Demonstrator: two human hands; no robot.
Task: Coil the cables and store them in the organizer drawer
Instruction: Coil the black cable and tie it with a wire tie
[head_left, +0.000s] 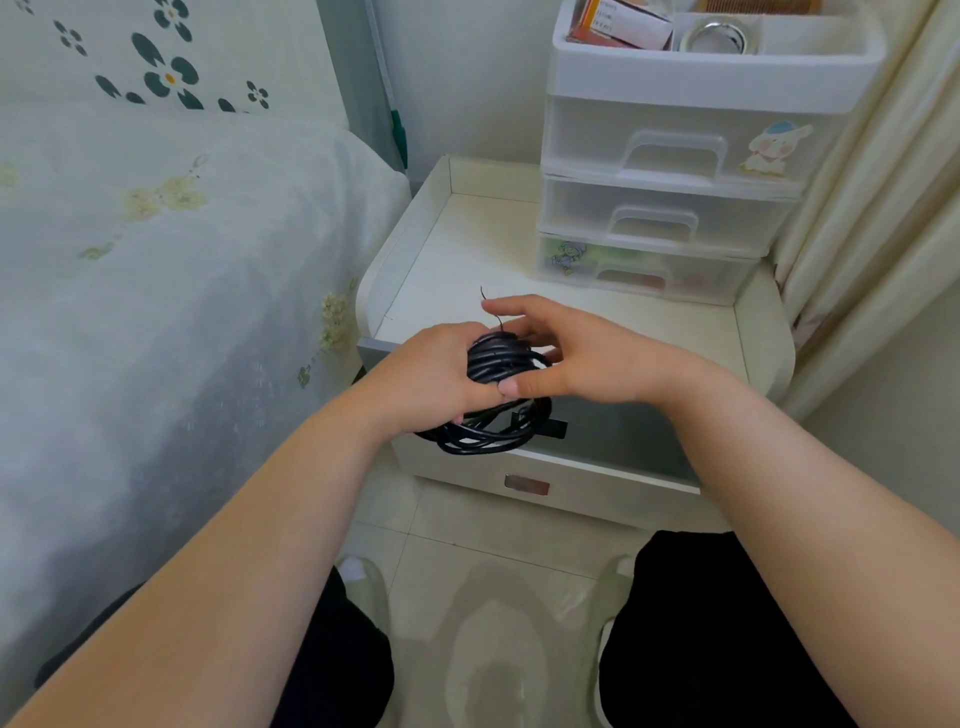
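Note:
A black cable (496, 410) is wound into a bundle of several loops over the front edge of a white nightstand (519, 249). My left hand (431, 376) grips the bundle from the left, its fingers closed around the loops. My right hand (561, 351) touches the bundle from the right, thumb pressed on it and fingers spread above. A thin black wire tie (488, 304) sticks up between my right fingers. The lower loops and a plug end (553, 427) hang below my hands. A translucent organizer (670, 176) with three shut drawers stands at the back right.
The nightstand's own drawer (597, 470) is pulled out below my hands. A bed (156, 291) with a pale sheet lies to the left. Cream curtains (878, 218) hang at the right. The organizer's top tray (717, 67) holds a box and a metal tin. My knees and shoes show below.

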